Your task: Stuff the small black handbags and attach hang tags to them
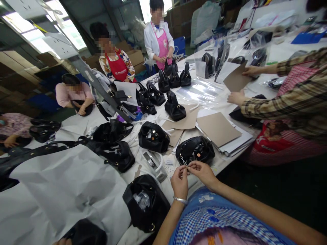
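Observation:
At the table's near edge, my left hand (179, 180) and my right hand (203, 173) meet fingertip to fingertip. Both are closed in a pinch on a thin white string (183, 160), whose loop stands up above the fingers. What else may sit between the fingertips is too small to make out. Directly behind them lies a black handbag (189, 146) with an orange round sticker and clear plastic on it. A white printed label (169, 162) lies on the table left of my hands. Nearer, to the left, an open black handbag (153, 211) has clear plastic inside.
Beside the label stands a grey tape dispenser-like object (154, 163). More black handbags (153, 136) crowd the table. Brown cardboard sheets (218, 127) are stacked to the right, near a co-worker's plaid sleeve (270, 105). White paper (66, 194) covers the left side. Several people work around the table.

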Demonstrator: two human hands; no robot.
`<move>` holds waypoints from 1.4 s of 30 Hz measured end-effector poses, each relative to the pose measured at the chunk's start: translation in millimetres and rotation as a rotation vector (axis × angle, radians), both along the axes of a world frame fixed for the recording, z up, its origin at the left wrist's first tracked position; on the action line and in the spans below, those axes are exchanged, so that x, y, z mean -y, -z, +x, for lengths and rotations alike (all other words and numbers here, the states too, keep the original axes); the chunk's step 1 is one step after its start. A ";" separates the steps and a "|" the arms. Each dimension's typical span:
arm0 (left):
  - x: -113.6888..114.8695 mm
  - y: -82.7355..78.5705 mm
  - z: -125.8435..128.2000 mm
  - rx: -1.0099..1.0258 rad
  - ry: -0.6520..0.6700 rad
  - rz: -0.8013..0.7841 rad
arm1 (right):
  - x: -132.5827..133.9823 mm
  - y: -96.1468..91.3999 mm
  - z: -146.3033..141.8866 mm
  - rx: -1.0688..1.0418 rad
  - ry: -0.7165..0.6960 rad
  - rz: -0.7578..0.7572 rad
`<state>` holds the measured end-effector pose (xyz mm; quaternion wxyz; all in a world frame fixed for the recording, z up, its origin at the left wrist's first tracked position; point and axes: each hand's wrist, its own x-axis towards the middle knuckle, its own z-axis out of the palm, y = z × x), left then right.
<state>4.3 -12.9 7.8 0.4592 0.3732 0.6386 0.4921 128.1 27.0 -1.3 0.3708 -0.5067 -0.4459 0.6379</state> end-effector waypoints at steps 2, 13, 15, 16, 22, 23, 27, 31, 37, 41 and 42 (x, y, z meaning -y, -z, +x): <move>0.9 1.6 -1.1 0.022 0.048 -0.050 | -0.2 1.0 2.9 0.039 -0.019 0.014; -24.9 13.7 -14.9 -0.301 0.009 0.003 | 2.9 -2.0 13.5 0.101 -0.100 0.139; -28.9 16.9 -17.3 -0.276 0.045 0.002 | 5.5 1.0 15.3 0.052 -0.102 0.123; -29.7 17.2 -17.5 -0.247 0.072 -0.019 | 7.6 3.9 16.9 0.033 -0.108 0.103; -23.8 11.2 -2.0 0.107 0.135 -0.273 | 26.2 26.5 31.3 -0.024 -0.135 -0.318; -23.3 11.0 2.4 0.164 0.144 -0.288 | 27.9 28.0 33.0 -0.074 -0.098 -0.346; -29.8 12.4 19.2 0.201 0.215 -0.238 | 24.4 26.0 36.0 -0.336 0.149 -0.356; -40.7 6.7 26.6 0.100 0.344 -0.201 | 15.7 22.8 36.2 -0.470 0.347 -0.430; -49.1 -20.4 11.4 -0.408 0.307 -0.018 | 6.1 26.2 43.5 -0.170 0.404 -0.201; -70.7 -30.2 -0.8 -0.540 0.200 0.189 | -13.3 30.0 47.1 -0.015 0.326 0.007; -76.8 -30.3 -2.3 -0.525 0.244 0.214 | -18.3 30.0 47.3 0.021 0.318 0.055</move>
